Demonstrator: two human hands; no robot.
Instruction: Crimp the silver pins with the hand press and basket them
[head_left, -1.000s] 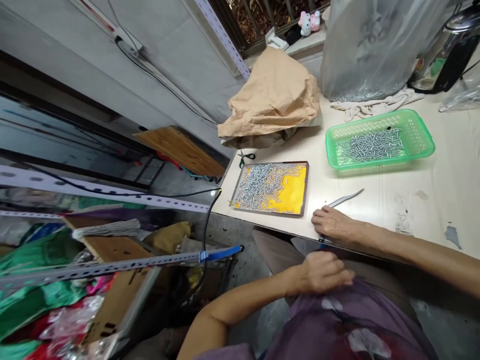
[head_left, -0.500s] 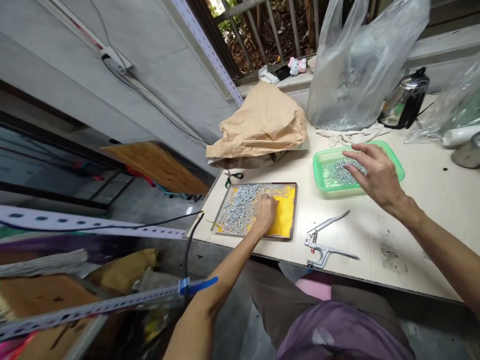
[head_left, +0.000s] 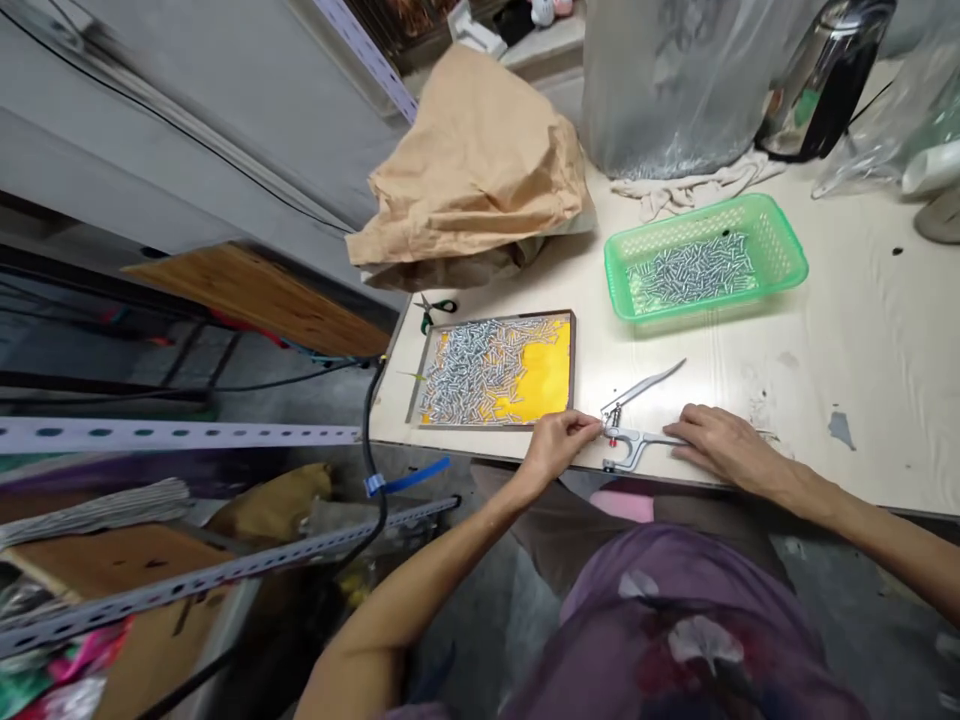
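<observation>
- A pair of metal hand pliers [head_left: 637, 425] is lying flat near the front edge of the table, its upper handle angling up and away to the right, its lower handle pointing right.
- The left hand [head_left: 559, 447] is pinching at the pliers' head, where a small red part is showing.
- The right hand [head_left: 720, 447] is resting palm down on the lower handle.

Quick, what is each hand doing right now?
Left hand: fingers pinched shut at the head of the silver metal pliers-like hand press; any small part is hidden.
Right hand: open, resting flat on its lower handle.
</observation>
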